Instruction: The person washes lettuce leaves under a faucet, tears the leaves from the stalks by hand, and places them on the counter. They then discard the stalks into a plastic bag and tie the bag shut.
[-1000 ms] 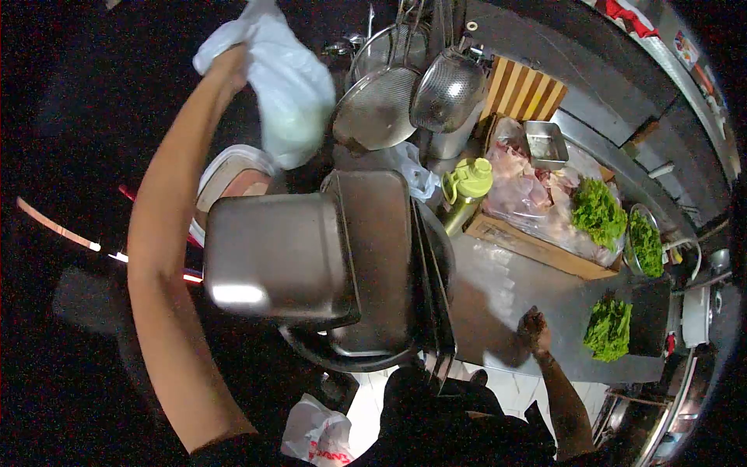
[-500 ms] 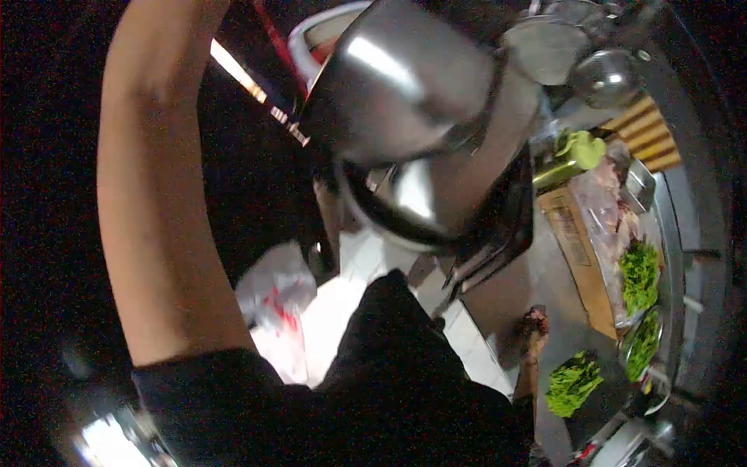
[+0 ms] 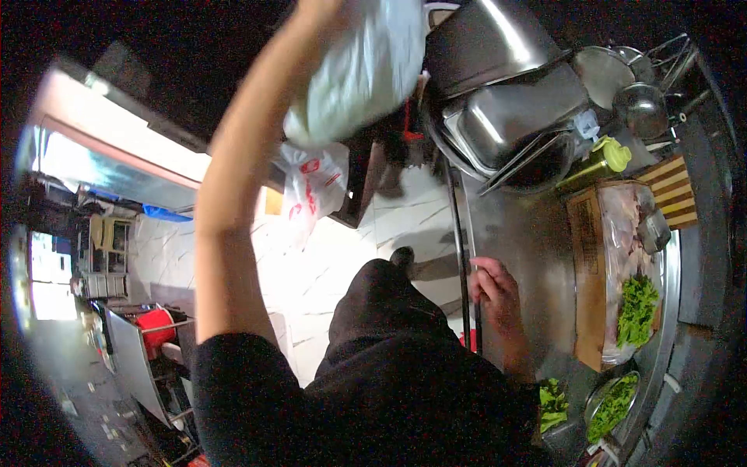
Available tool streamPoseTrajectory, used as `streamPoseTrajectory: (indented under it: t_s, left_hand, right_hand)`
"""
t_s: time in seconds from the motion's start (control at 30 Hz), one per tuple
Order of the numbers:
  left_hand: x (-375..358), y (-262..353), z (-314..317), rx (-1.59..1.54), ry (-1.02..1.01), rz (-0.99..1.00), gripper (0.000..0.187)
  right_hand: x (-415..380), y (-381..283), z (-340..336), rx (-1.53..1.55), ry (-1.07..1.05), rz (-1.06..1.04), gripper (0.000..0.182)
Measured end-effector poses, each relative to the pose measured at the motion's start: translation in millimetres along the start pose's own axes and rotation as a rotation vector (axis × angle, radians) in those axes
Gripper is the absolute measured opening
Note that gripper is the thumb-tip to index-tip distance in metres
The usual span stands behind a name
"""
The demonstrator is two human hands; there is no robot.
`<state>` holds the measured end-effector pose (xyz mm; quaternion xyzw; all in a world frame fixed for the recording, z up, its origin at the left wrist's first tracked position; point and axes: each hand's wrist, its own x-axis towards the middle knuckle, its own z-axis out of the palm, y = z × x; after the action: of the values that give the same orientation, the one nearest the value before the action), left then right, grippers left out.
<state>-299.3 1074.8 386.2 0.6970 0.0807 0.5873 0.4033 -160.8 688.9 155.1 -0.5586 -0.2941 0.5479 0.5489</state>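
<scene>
My left arm reaches up to the top edge, where my left hand [image 3: 320, 8] is partly cut off. Beside it hangs a full, whitish translucent plastic bag [image 3: 366, 74], blurred by motion; the hand seems closed on its upper part. Over the near edge of the steel counter [image 3: 537, 272] is my right hand [image 3: 496, 289], its fingers loosely bent and apart, with nothing seen in them. On that counter, a cardboard box [image 3: 589, 265] lined with clear plastic holds pale raw meat [image 3: 622, 210] and green lettuce [image 3: 636, 307].
Steel pots [image 3: 494, 47] and a metal pan [image 3: 525, 117] stand at the counter's far end, near a green-capped bottle [image 3: 607, 159]. A bowl of lettuce [image 3: 613, 409] sits at lower right. Below the raised arm is a white bag with red print [image 3: 311, 183].
My view has swung, bringing the room at left into sight. The whitish bag now shows by my raised left hand. My right hand has come nearer the counter's edge.
</scene>
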Motion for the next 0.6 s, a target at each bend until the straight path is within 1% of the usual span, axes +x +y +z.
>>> streamPoseTrajectory:
  t_s: [0.03,0.07,0.13,0.17,0.23,0.27,0.33,0.37,0.4,0.43,0.47,0.5,0.53,0.57,0.6]
  left_hand:
    - [-45,-1,-11,0.312,0.064,-0.264,0.023]
    - [-90,-1,-22,0.617,0.132,-0.527,0.035]
    - [-159,-5,-29,1.018,-0.024,-0.003,0.035]
    - [-189,-6,-28,0.936,0.008,-0.109,0.037]
    - [-239,-2,-23,0.810,0.069,-0.285,0.041]
    - [-258,-1,-22,0.772,0.095,-0.359,0.041]
    - [-284,-5,-25,0.852,-0.039,-0.176,0.041]
    - [-260,38,-6,0.848,-0.033,-0.330,0.035]
    - [-271,29,-5,0.986,0.078,0.113,0.023]
    - [-271,34,-3,0.899,0.105,-0.077,0.019]
    - [-267,42,-1,0.809,0.129,-0.260,0.017]
    - [-265,47,3,0.734,0.197,-0.184,0.019]
    - [-272,46,7,0.633,0.254,-0.261,0.021]
    - [-283,33,5,0.651,0.265,-0.191,0.025]
    - [-287,28,4,0.666,0.277,-0.120,0.030]
  right_hand:
    - [3,-7,12,-0.074,-0.114,-0.094,0.014]
    - [9,-14,23,-0.075,-0.124,-0.105,0.014]
    - [21,-27,44,0.147,-0.210,-0.044,0.017]
    - [29,-34,56,0.144,-0.211,-0.049,0.017]
    - [43,-48,80,-0.310,-0.076,-0.488,0.014]
    - [45,-62,90,-0.320,-0.080,-0.486,0.014]
    - [46,-93,110,-0.468,-0.054,-0.476,0.011]
    - [51,-97,118,-0.476,-0.055,-0.470,0.011]
    - [56,-101,125,-0.467,0.023,-0.587,0.013]
    - [61,-104,129,-0.456,0.102,-0.707,0.018]
    - [66,-107,133,-0.465,0.101,-0.709,0.018]
    - [70,-109,136,-0.452,0.167,-0.665,0.023]
    - [76,-111,140,-0.437,0.233,-0.618,0.028]
    - [94,-102,139,-0.426,0.182,-0.777,0.032]
    - [100,-107,143,-0.433,0.181,-0.776,0.032]
